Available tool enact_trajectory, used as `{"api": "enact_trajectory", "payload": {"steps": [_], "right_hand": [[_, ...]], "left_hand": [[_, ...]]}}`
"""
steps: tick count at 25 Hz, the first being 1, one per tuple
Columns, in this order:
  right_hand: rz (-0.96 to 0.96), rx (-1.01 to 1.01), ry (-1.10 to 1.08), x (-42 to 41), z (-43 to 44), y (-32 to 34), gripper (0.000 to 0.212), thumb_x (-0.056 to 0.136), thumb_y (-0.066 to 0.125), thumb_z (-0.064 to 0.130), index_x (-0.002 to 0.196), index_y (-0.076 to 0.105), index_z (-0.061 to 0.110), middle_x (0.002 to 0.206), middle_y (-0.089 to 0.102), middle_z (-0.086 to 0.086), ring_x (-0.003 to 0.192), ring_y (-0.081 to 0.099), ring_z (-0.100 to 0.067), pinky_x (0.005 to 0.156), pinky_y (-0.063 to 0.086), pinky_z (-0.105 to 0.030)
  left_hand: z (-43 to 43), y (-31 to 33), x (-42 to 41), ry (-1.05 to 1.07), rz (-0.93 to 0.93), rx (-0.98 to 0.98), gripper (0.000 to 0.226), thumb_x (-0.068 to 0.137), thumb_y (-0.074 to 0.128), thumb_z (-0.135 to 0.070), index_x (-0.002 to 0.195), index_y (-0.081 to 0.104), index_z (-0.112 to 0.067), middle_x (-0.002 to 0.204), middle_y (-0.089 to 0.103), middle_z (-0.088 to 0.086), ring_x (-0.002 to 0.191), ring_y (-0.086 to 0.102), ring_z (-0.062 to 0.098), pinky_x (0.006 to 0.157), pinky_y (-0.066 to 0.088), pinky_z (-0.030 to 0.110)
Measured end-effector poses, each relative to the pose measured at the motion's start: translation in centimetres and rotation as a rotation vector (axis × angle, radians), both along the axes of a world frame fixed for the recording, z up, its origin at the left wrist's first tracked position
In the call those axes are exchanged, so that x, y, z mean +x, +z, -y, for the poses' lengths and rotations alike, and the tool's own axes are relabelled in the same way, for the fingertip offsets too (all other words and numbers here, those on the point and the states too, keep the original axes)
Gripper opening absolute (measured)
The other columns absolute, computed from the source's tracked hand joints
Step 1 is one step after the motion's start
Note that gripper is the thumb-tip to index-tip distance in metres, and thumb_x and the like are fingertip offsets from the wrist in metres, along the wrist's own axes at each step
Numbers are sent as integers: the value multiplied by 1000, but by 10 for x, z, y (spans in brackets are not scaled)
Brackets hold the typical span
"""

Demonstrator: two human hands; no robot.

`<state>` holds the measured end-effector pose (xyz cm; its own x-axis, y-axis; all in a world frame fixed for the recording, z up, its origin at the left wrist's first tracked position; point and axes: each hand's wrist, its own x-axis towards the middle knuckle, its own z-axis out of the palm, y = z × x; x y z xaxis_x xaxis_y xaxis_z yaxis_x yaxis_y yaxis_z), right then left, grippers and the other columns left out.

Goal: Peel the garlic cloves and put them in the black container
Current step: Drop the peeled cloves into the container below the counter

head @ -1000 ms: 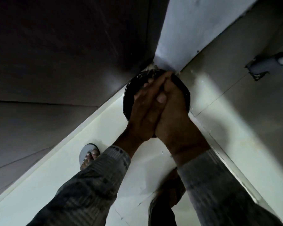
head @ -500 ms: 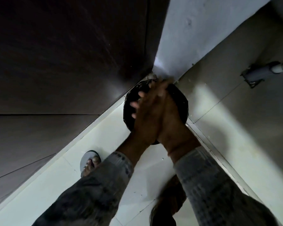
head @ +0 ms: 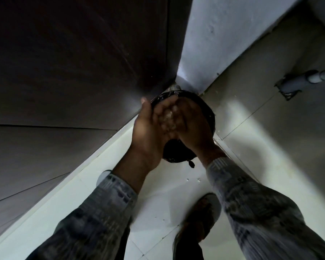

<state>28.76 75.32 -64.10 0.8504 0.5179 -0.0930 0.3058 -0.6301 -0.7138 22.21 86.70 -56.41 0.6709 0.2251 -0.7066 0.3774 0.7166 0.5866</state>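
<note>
A round black container [head: 207, 114] lined with shiny black plastic stands on the floor in a corner. Both my hands hover right over it, palms facing each other. My left hand [head: 148, 132] is flat with the thumb sticking up. The fingers of my right hand [head: 194, 126] curl against the left palm. Small pale spots [head: 169, 117] show between the palms; blur hides whether they are garlic bits or fingernails. No garlic clove can be made out.
Dark wood panels [head: 73, 72] fill the left, a white wall corner [head: 223, 34] rises behind the container. On the right a grey pipe [head: 300, 81] lies on the pale tiled floor [head: 261, 137]. My sandalled foot [head: 201, 224] stands below the hands.
My palms were pressed together and sliding over each other; now they have parted a little, showing pale spots between them. My view has moved closer over the container.
</note>
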Motion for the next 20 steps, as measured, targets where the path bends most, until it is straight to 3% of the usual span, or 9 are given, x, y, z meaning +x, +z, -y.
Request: {"api": "enact_trajectory", "payload": {"steps": [1, 4, 6, 8, 12, 17, 20], "right_hand": [[-19, -53, -22, -2, 1, 1, 45, 103, 41, 34, 139, 60, 13, 140, 60, -11, 131, 55, -28, 112, 44, -47], [-145, -159, 10, -10, 0, 14, 62, 86, 50, 33, 146, 54, 19, 147, 55, -10, 139, 49, -31, 117, 40, -51], [-185, -249, 80, -13, 2, 28, 72, 81, 65, 32, 150, 47, 23, 151, 51, -9, 141, 46, -33, 115, 39, -55], [-176, -315, 127, -15, 5, 52, 82, 78, 72, 29, 154, 42, 19, 155, 45, -13, 143, 42, -38, 118, 35, -54], [-120, -351, 120, -20, 8, 131, 90, 72, 79, 29, 153, 44, 11, 150, 49, -20, 140, 46, -40, 117, 37, -51], [-55, -355, 88, -39, 13, 274, 98, 63, 40, 64, 149, 49, 19, 145, 56, -9, 136, 51, -30, 115, 40, -46], [-29, -369, 17, -51, 18, 346, 93, 61, 48, 68, 143, 54, 25, 138, 62, -3, 127, 58, -27, 108, 47, -44]], "left_hand": [[-4, 2, -3, -15, 1, 145, 62, 108, 24, -55, 132, 66, -15, 121, 74, 0, 106, 72, 14, 87, 60, 31], [-16, -23, -12, -222, -47, 735, 37, 101, 54, -39, 132, 67, -24, 132, 67, -3, 123, 63, 15, 110, 49, 42], [-25, -26, -16, -510, -71, 996, 53, 85, 61, -28, 138, 62, -28, 137, 60, -1, 129, 56, 17, 114, 43, 36], [-32, -8, -18, -714, -71, 1109, 70, 74, 60, -24, 144, 57, -24, 140, 56, 5, 132, 51, 22, 115, 39, 31], [-39, 58, -20, -1059, -107, 1269, 88, 64, 57, -43, 150, 39, -41, 148, 46, -1, 136, 48, 29, 110, 45, 46], [-40, 196, -22, -1342, -41, 1405, 102, 52, 39, -62, 152, 35, -43, 156, 41, -4, 140, 45, 29, 108, 46, 51], [-38, 275, -24, -1377, 47, 1509, 94, 62, 51, -58, 153, 34, -40, 156, 41, -2, 138, 45, 33, 106, 47, 53]]}}
